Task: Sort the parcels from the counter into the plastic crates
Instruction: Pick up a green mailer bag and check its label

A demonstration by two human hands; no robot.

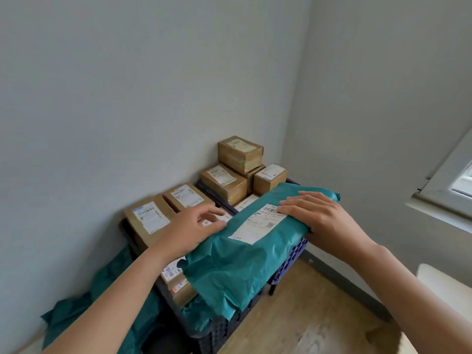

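In the head view, the person appears to be at the placing step. A teal parcel (237, 267) is lying flat on top of the near plastic crate (224, 333), resting on the cardboard boxes (178, 287) that are filling it. Its right edge is overhanging the crate's lattice wall.

The right grip (319, 221) is pressing down on the parcel's far end, fingers straight and spread, fingertips touching the white label (258, 226). The left grip (196, 226) is resting against the parcel's left edge with fingers loosely bent. Whether it is pinching the film cannot be told.

The parcel's long axis is running diagonally from near-left to far-right. Its far end is pointing toward the right-hand wall, and the label is facing up.

Behind it, the far crate (208, 191) is carrying stacked brown boxes (240, 153) against the corner. More teal bags (74, 312) are lying low to the left of the crates.

The next move probably calls for both grips to lift clear, then a turn back to the bench, which is out of view, for another parcel. Because the soft parcel is sitting above the rim and hanging over one side, it may need nudging left first so that it is not sliding off.
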